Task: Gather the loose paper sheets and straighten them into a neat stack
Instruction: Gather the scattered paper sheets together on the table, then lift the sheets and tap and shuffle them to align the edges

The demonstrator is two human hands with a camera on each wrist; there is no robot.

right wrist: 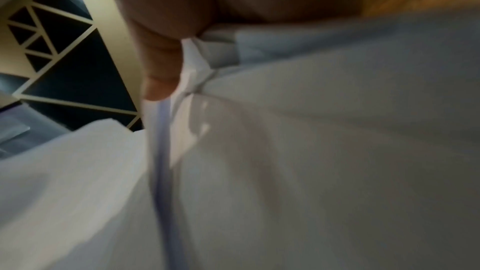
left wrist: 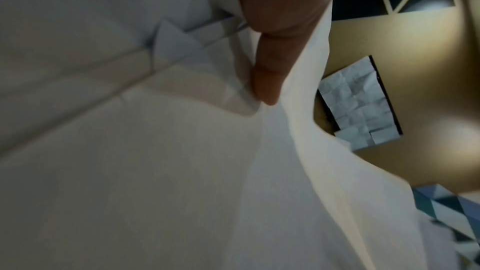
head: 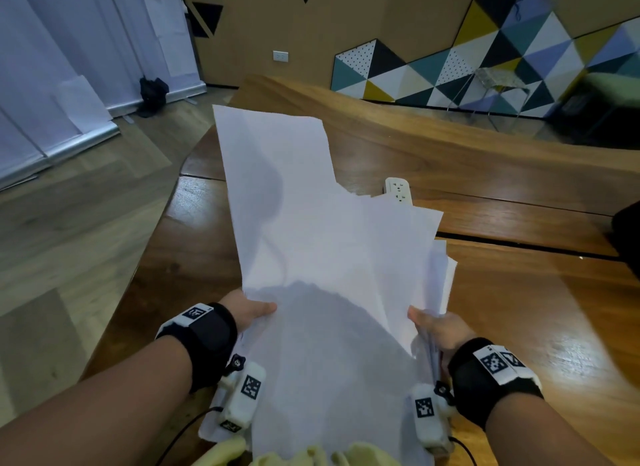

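Gathering judged largely done: paper sheets [head: 311,250] lifted clear of the wooden table [head: 519,309] and held between both hands. Left hand [head: 247,309] pinching the left edge, thumb on top, remaining fingers hidden beneath; right hand [head: 438,328] likewise pinching the right edge with thumb over several layers. Straightening outstanding: sheets fanned beyond the fingers, far edges stepped, corners splayed out past the right thumb, one sheet projecting well beyond the rest. White power strip [head: 398,189] lying on the table beyond the fingertips. Wood-plank floor [head: 69,223] left of the left hand; triangle-patterned wall panel [head: 485,67] beyond the table
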